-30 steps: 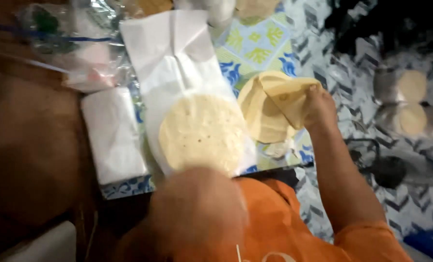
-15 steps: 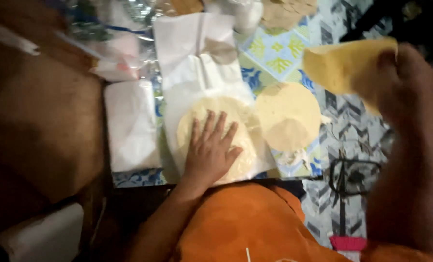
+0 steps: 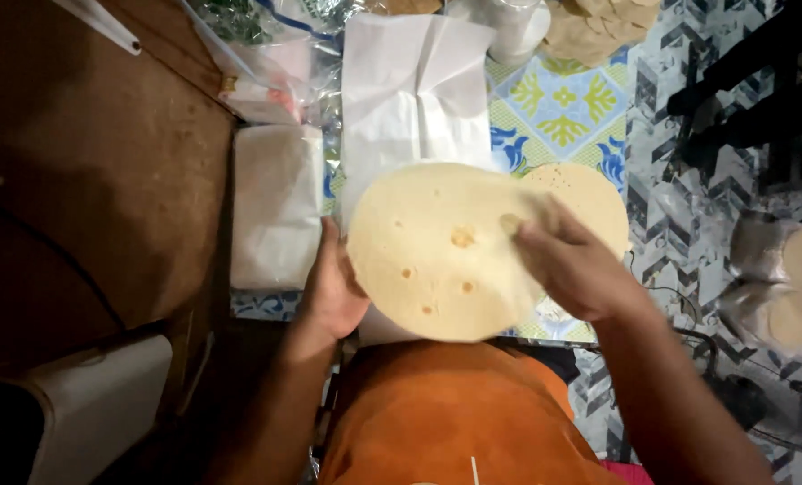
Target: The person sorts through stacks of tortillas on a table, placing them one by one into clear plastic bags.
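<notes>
Orange shirt (image 3: 455,413) fills the near edge. Just above it both hands hold a round pale flatbread (image 3: 437,247) lifted over the tabletop (image 3: 562,112). Left hand (image 3: 333,292) cups the bread's left edge from under, fingers mostly hidden behind it, so grip can't be told exactly. Right hand (image 3: 571,265) sits on top at the right side, fingers (image 3: 527,235) closed on the edge w/ thumb pressing down. Behind the bread, a 2nd flatbread (image 3: 589,193) lies flat on the patterned cloth. White paper sheet (image 3: 414,85) under and beyond; folded white paper stack (image 3: 275,207) to the left. Far edge: plastic bags (image 3: 257,54), more flatbreads (image 3: 603,22).
</notes>
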